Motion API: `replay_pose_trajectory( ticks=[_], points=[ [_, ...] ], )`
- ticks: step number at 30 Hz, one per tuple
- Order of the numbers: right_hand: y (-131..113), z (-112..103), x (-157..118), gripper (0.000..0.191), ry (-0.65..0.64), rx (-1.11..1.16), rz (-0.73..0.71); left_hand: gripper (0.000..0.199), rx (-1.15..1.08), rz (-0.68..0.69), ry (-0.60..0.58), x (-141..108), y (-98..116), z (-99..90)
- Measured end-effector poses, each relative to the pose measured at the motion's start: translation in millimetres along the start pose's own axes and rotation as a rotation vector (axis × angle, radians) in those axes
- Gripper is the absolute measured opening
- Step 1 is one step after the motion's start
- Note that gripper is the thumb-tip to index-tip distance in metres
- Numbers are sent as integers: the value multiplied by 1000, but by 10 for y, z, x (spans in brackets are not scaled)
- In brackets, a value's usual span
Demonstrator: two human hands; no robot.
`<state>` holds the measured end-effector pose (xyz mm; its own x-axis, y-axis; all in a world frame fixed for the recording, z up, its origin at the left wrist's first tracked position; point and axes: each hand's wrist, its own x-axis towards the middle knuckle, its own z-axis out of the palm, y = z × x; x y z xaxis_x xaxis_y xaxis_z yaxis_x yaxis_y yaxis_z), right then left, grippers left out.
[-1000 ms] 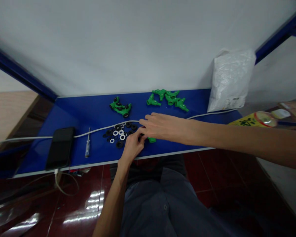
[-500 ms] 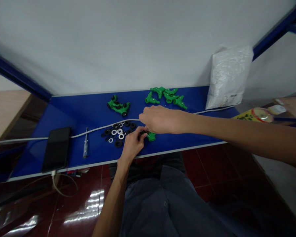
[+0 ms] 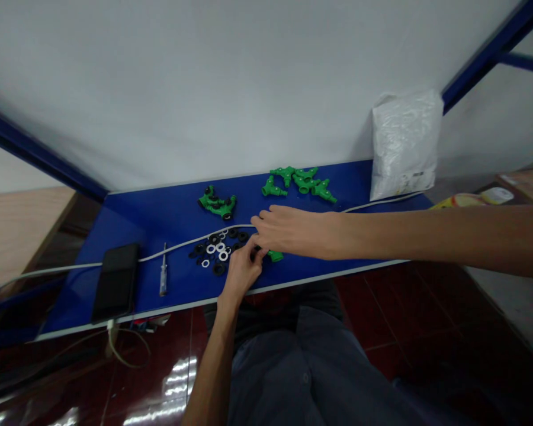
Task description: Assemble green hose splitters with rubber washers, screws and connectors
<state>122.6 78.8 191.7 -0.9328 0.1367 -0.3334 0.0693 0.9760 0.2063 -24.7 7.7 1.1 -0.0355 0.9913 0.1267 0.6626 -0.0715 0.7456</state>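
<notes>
A green plastic Y-shaped hose connector [image 3: 275,255] lies low over the front part of the blue table, mostly covered by my hands. My left hand [image 3: 243,267] pinches its left end between thumb and fingers. From the right, my right hand [image 3: 288,229] reaches over it with bent fingers that meet the left fingertips; what they grip is hidden. Left of the hands are scattered black rings [image 3: 219,269] and white rings [image 3: 223,256]. Behind stand two groups: green connectors with black fittings [image 3: 222,207] and several plain green connectors [image 3: 306,180].
A screwdriver [image 3: 163,278] and a black phone [image 3: 115,283] with a plugged-in cable lie on the left. A white cord [image 3: 186,243] crosses the blue table [image 3: 160,213]. The white plastic package [image 3: 404,148] leans on the wall at the back right.
My right hand has turned from a tighter fist to a flatter pose, with its knuckles more spread. The left hand keeps its pinch. The whole view has shifted slightly.
</notes>
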Motion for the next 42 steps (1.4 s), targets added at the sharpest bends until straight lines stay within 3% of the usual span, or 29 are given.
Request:
replay_pose_trajectory(
  ticks=[5,8,12,17,21,24,29,32,34,39,42],
  points=[
    [28,220,160,26,9,-130,-154,16,7,-19,-6,6,7,-3],
    [23,211,102,28,22,-133,-168,15,3,-35,-11,3,3,3],
    [11,22,8,21,-13,98,-43,13,-18,-41,-18,-1,4,10],
    [21,-104,212,19,-191,272,268,20,-58,-20,-33,-1,46,-15],
    [17,-107,284,15,-209,286,316,22,-68,-3,-39,-3,57,-28],
    [-23,-123,162,20,-186,288,276,20,-53,-1,-31,-3,35,-16],
    [-57,92,76,27,46,104,37,12,-18,-16,-4,-1,-13,9],
    [-65,215,143,22,34,99,-2,15,-14,-22,-4,-1,-20,12],
    [-88,184,161,24,7,140,4,17,-16,-25,-5,-1,-16,11],
    [-122,-48,173,24,-84,316,187,11,-31,-30,-7,1,2,0],
    [-36,-53,255,21,-124,402,307,15,-50,-21,-24,-5,17,-16]
  ],
)
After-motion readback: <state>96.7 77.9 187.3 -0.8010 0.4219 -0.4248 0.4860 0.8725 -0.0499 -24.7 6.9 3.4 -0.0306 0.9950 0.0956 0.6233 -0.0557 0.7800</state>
